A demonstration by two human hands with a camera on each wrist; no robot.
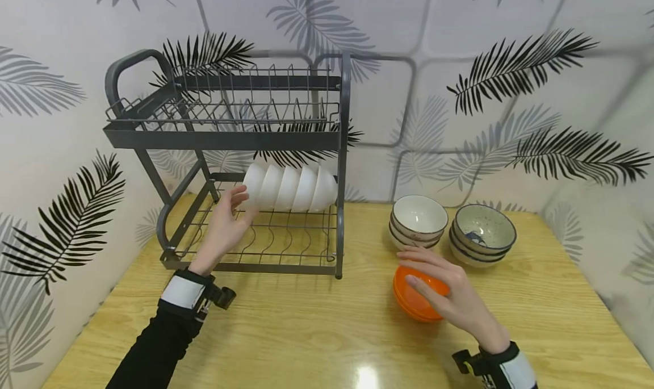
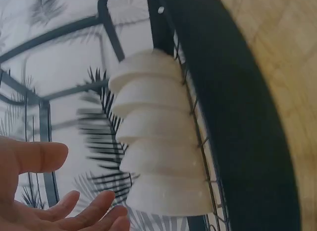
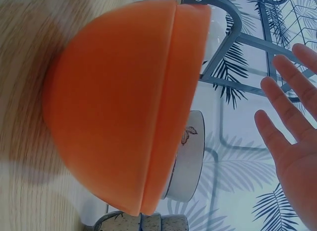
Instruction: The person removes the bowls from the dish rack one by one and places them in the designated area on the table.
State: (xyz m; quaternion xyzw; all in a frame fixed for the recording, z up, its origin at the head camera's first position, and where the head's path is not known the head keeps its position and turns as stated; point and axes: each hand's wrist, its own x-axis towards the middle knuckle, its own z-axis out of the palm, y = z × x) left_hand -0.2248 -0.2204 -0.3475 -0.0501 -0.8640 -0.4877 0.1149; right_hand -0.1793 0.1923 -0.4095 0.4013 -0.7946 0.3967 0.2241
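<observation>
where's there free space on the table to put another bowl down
Bare yellow wooden tabletop lies before the dark-grey metal rack, left of the orange round bowls. Crowded: behind them, where dark-rimmed white bowls and speckled grey-green bowls stand stacked.

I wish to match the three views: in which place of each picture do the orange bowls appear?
Head: orange bowls right of centre, partly hidden by the right hand.
Left wrist: not in this picture.
Right wrist: orange bowls large, left of centre, over most of the height.
Shared landmark: the dark rack, seen in all three views.
</observation>
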